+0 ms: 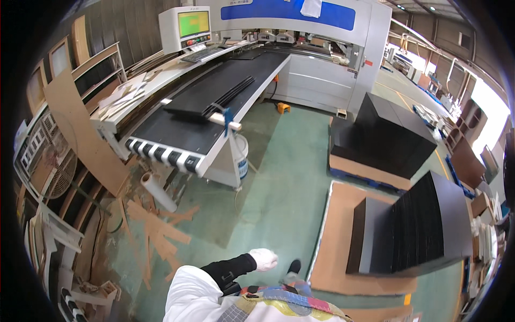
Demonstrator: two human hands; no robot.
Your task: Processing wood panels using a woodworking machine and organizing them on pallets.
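My left hand (263, 260), in a white glove below a black sleeve, is held in front of my body over the green floor. Its fingers are curled closed, with nothing showing in them, and it touches nothing. My right hand is out of view. To the right of my left hand, past my shoe (294, 266), stands a tall stack of black panels (410, 231) on a brown sheet (332, 257). Several thin black panels (196, 104) lie on the dark bed of the machine table (177, 129), ahead to the left.
Another block of black panels (394, 134) stands on a blue pallet (370, 182). A large machine (322, 80) spans the back beside a control screen (193, 23). Brown offcut strips (161, 231) and a white roll (158, 191) lie left. A yellow foot pedal (284, 108) sits on the floor.
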